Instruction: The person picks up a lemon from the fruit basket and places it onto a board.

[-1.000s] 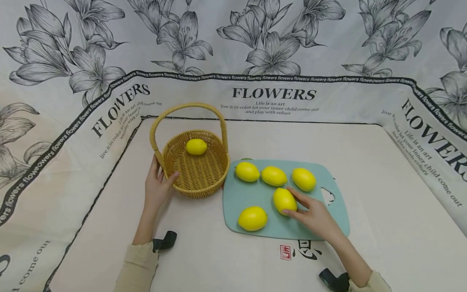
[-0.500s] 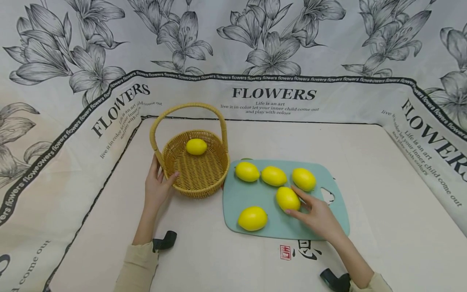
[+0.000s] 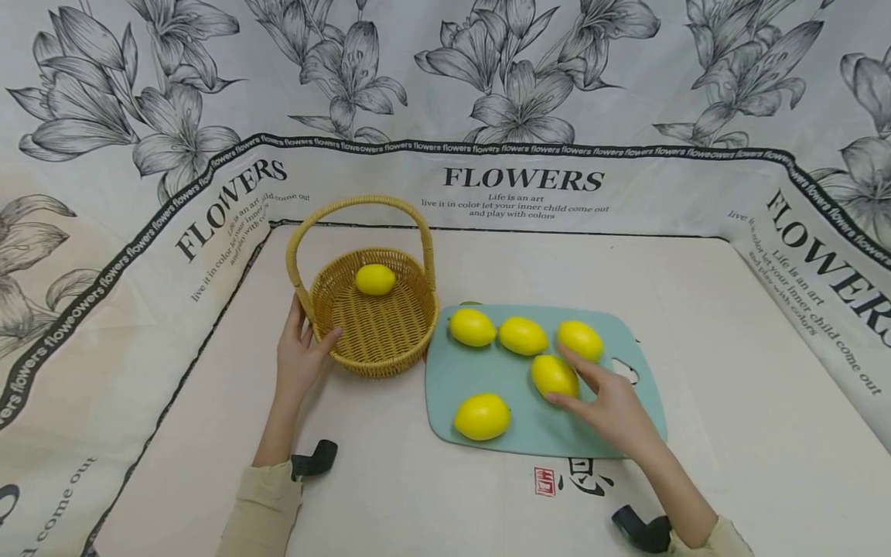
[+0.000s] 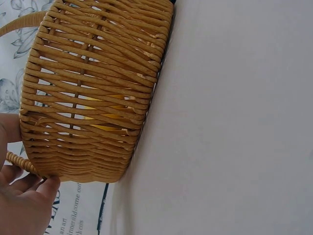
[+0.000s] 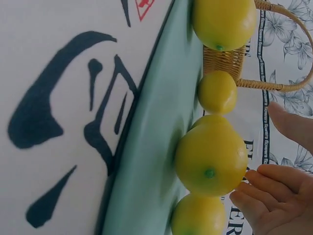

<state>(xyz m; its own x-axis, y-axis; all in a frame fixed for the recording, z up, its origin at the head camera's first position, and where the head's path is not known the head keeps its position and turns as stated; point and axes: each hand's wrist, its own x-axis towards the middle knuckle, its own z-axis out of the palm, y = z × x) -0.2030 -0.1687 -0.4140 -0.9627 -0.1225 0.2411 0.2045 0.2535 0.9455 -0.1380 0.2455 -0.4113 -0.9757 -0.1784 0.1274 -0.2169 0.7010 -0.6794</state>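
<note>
On the left, a round wicker basket point(image 3: 376, 365) with a tall arched handle stands with one lemon point(image 3: 375, 280) inside. My left hand point(image 3: 301, 360) grips its near-left rim by the handle's base, thumb over the edge and the other fingers behind the weave. To the right lies a light teal cutting board point(image 3: 543, 433) bearing several yellow lemons. My right hand point(image 3: 616, 406) is around a lemon point(image 3: 554, 377) on the board. In the right wrist view, the thumb point(image 5: 288, 125) stands apart from that lemon point(image 5: 210, 156), while fingertips are right at its side.
Three lemons line the board's far side, including one point(image 3: 580, 341) close behind the right fingers. Another lemon point(image 3: 483, 417) sits near the front-left corner. The basket stands against the board's left end. A flower-printed cloth point(image 3: 522, 186) rises behind the table.
The lemon at my right hand has shifted slightly right and back along the board, and its thumb and fingers have spread wider. My left hand and the basket have stayed put.
</note>
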